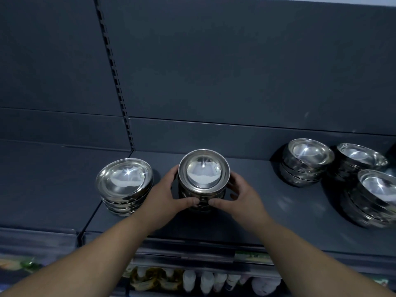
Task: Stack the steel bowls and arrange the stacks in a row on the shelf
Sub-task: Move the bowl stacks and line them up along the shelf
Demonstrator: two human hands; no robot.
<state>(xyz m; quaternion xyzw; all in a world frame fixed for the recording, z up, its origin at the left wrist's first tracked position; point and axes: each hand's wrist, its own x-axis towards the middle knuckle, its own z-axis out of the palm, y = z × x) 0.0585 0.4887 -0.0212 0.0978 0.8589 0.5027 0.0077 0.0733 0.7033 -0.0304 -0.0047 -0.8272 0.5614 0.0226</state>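
Stack of steel bowls (pixel 203 179) sat mid-shelf on the dark grey shelf (pixel 267 211), roughly centred in view, rims up, and was gripped from both sides. Left hand (pixel 165 196) wrapped the stack's left side, forearm reaching in from lower left, fingers curled narrow around the back, thumb pressed on the front wall. Right hand (pixel 240 196) mirrored it on the right side, forearm coming from lower right, thumb on the front wall near the left thumb, tips just apart. Right index and middle fingers were partly spread beside the stack; whether all touched steel, couldn't tell.

Second stack (pixel 125 185) stood just beside the left hand, top bowl tilted slightly. Three more stacks sat well apart on the right: back stack (pixel 306 162), far-right back stack (pixel 360 159), and front-right stack (pixel 372 196) leaning toward the camera, partly cut by the frame edge.

Slotted upright (pixel 115 82) ran up the back panel left of centre. White bottles (pixel 205 281) and packets showed on the lower shelf, blurred; label strips on the shelf edge were unreadable.
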